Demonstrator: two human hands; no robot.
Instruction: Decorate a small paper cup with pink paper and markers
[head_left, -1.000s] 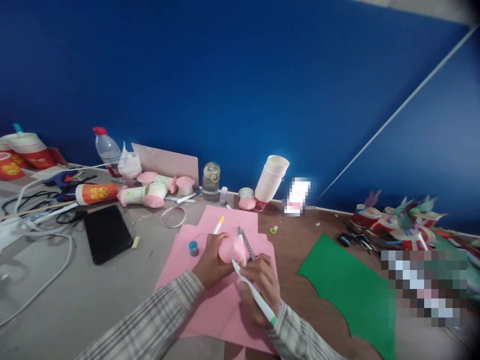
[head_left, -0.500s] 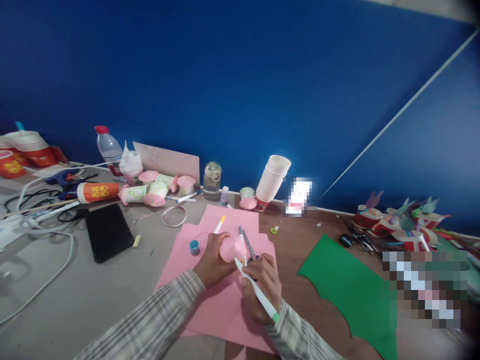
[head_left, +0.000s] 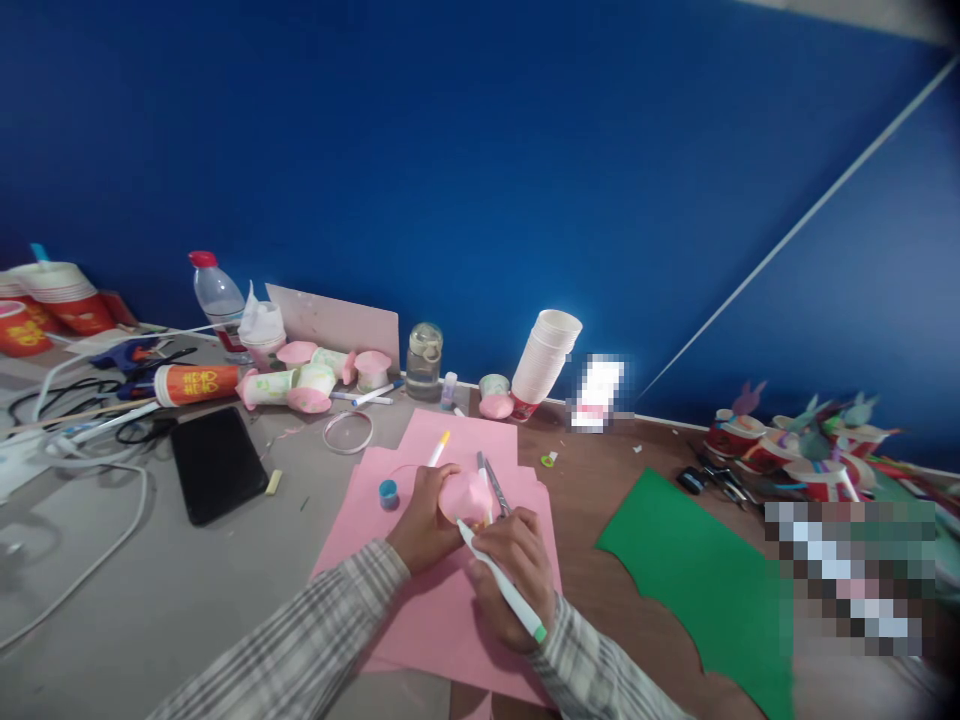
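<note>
My left hand (head_left: pixel 421 522) is closed around a small pink round paper piece (head_left: pixel 463 496) and holds it over the pink paper sheets (head_left: pixel 442 610). My right hand (head_left: pixel 512 573) grips a white marker with a green end (head_left: pixel 501 582); its tip touches the lower edge of the pink piece. A yellow-tipped marker (head_left: pixel 437 448), another pen and a pair of scissors (head_left: pixel 495 486) lie on the pink sheet just beyond my hands. A small blue cap (head_left: pixel 387 493) sits to the left of my left hand.
A black tablet (head_left: pixel 217 464), white cables (head_left: pixel 90 500), a tape ring (head_left: pixel 347 432) and decorated paper cups (head_left: pixel 300 385) lie at the left. A stack of white cups (head_left: pixel 544 362) and a glass jar (head_left: pixel 424 362) stand by the blue wall. Green paper (head_left: pixel 697 580) and finished cup crafts (head_left: pixel 795 450) lie right.
My right hand has shifted slightly left and the marker tip has moved along the pink piece's lower edge. My left hand holds still.
</note>
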